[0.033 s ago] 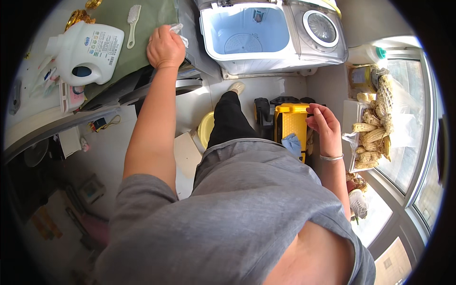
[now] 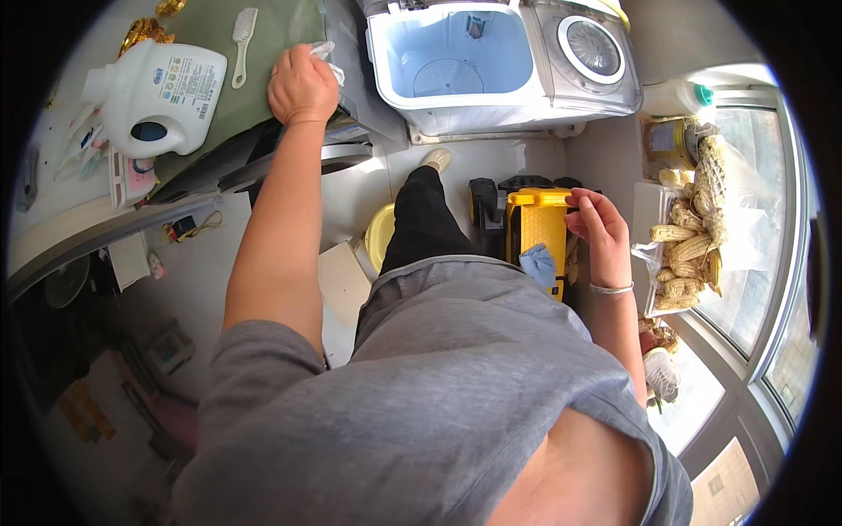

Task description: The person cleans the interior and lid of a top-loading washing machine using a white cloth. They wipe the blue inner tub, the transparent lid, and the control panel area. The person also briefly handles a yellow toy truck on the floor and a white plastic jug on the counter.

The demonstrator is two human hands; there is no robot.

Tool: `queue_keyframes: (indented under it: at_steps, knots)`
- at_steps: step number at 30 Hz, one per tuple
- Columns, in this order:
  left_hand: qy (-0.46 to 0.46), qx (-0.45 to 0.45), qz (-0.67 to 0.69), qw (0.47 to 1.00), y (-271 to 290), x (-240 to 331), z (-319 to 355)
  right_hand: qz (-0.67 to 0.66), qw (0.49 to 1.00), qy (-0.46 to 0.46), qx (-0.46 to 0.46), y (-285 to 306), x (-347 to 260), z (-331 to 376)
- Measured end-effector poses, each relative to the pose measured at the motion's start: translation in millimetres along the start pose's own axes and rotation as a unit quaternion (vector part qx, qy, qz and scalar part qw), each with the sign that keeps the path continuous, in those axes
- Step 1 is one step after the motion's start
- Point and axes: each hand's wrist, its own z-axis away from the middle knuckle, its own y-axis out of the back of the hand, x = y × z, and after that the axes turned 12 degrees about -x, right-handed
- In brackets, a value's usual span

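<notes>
While the left hand (image 2: 302, 85) holds one white cloth (image 2: 324, 51) near one brush (image 2: 243, 48), the right hand (image 2: 600, 230) hangs loosely parted.

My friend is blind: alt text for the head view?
A person's left hand holds a white cloth or tissue on a green cover near a brush and jug; the right hand is by a yellow bin. An open washer stands ahead.
</notes>
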Motion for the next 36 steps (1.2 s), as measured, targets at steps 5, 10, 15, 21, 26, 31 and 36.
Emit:
queue_keyframes:
  at_steps: [5,10,15,21,26,31,36]
  knots:
    - [0.012,-0.022,-0.022,0.999,-3,1,-1,-0.022,1.000,-0.001,-0.002,10,11,-3]
    - [0.034,-0.050,-0.051,0.997,0,0,-3,-0.033,0.999,-0.008,-0.006,19,19,-9]
    - [0.019,-0.049,-0.054,0.997,-5,-4,-4,-0.060,0.998,-0.026,0.008,28,27,-15]
    - [0.031,-0.061,-0.059,0.996,-5,-2,-2,-0.075,0.997,-0.028,0.007,33,37,-30]
    - [0.026,-0.054,-0.065,0.996,-7,-3,-3,-0.087,0.996,-0.019,-0.009,37,42,-42]
    - [0.024,-0.057,-0.063,0.996,-6,-4,-4,-0.093,0.995,-0.018,-0.012,39,44,-43]
    - [0.028,-0.057,-0.059,0.996,-7,-5,-4,-0.093,0.995,-0.026,-0.012,39,50,-44]
